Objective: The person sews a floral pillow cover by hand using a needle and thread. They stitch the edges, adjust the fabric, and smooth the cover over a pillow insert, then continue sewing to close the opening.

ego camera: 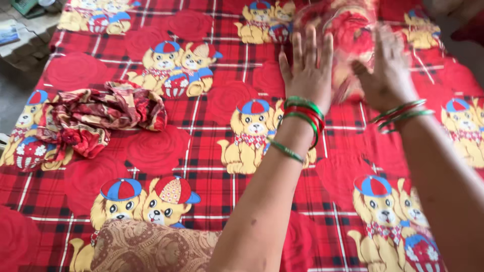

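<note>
I see the left hand spread flat, fingers fully extended, and the right hand likewise open; both lie against a blurred red floral cloth without gripping it. One crumpled cloth bundle lies well left of the hands on the red checked bedsheet. Between bundle and hands the sheet is bare.

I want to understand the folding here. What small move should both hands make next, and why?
Probably bring both hands down to press the blurred red cloth flat: the left hand and right hand are open just at it, over the bedsheet.
</note>
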